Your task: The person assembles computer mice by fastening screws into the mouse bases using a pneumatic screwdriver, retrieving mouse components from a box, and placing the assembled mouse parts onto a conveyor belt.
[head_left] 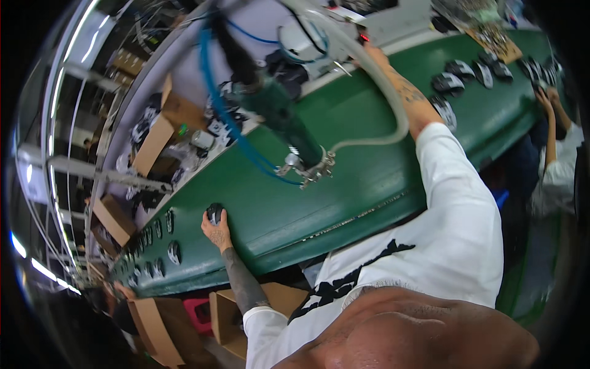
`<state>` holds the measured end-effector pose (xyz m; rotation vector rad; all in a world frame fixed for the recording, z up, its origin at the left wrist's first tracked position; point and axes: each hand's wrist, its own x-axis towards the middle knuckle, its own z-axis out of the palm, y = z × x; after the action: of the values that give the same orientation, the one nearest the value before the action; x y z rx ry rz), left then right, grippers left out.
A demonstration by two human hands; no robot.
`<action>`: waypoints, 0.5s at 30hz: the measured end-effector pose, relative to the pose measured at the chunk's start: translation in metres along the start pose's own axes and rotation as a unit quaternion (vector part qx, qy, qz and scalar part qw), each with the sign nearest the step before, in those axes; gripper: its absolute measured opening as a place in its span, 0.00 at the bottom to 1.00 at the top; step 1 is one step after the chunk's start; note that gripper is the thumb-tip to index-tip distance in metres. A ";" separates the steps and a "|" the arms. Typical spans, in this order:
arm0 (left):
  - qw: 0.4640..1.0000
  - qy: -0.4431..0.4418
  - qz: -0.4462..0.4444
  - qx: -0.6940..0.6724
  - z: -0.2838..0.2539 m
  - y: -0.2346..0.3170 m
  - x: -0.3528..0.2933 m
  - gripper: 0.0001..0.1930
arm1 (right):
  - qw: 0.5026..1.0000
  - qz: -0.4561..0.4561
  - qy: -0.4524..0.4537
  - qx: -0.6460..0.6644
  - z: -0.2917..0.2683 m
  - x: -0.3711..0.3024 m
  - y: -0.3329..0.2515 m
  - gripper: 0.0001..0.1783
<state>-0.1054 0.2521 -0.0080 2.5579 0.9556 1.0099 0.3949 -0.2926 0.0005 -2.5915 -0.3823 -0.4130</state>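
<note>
- Head view: the left hand (216, 232) grasps a small black computer mouse (214, 213) lying on the green conveyor belt (344, 184).
- Right hand (369, 50) stretches far across the belt's edge; whether it grips anything, I cannot tell.
- A green hanging power screwdriver (289, 120) dangles between them.
- More black mice (458, 77) lie further along.

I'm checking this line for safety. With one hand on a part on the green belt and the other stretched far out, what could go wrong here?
1. The hanging green power tool and its pale hose dangle over the green belt; the outstretched right arm could snag the hose.
2. The left hand rests on a small black part; if the belt moves, the part may slip away.
3. The right hand is near the far edge, an awkward reach.
</note>
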 end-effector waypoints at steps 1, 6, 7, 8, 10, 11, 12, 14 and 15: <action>1.000 -0.011 -0.001 -0.004 0.000 0.001 -0.001 0.36 | 0.999 -0.021 -0.019 0.019 -0.005 -0.005 0.002 0.38; 0.995 -0.072 -0.057 0.027 -0.021 0.021 -0.005 0.34 | 0.996 -0.034 0.063 0.054 -0.058 -0.056 -0.056 0.30; 0.995 -0.062 -0.074 0.025 -0.018 0.019 -0.004 0.34 | 0.985 -0.066 0.055 0.153 -0.090 -0.081 -0.084 0.27; 0.959 -0.041 -0.152 -0.236 -0.012 0.020 0.000 0.33 | 0.990 -0.035 0.014 0.133 -0.113 -0.097 -0.091 0.25; 0.848 -0.016 -0.218 -0.484 -0.007 0.033 0.002 0.32 | 0.976 -0.016 -0.133 0.169 -0.158 -0.137 -0.085 0.17; 0.673 -0.099 -0.226 -0.697 -0.016 0.059 0.004 0.31 | 0.928 -0.029 -0.250 0.275 -0.174 -0.167 -0.079 0.13; 0.444 -0.169 -0.218 -0.852 -0.025 0.079 0.001 0.30 | 0.847 -0.035 -0.400 0.349 -0.195 -0.203 -0.096 0.09; 0.470 -0.172 -0.210 -0.840 -0.031 0.109 -0.001 0.30 | 0.733 -0.204 -0.607 0.229 -0.224 -0.260 -0.157 0.11; 0.484 -0.190 -0.205 -0.829 -0.027 0.129 0.001 0.29 | 0.632 -0.249 -0.683 0.268 -0.214 -0.285 -0.179 0.13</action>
<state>-0.0594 0.1544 0.0670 0.6705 0.0604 0.5100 0.0264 -0.3042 0.1535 -1.6200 -1.4257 1.4237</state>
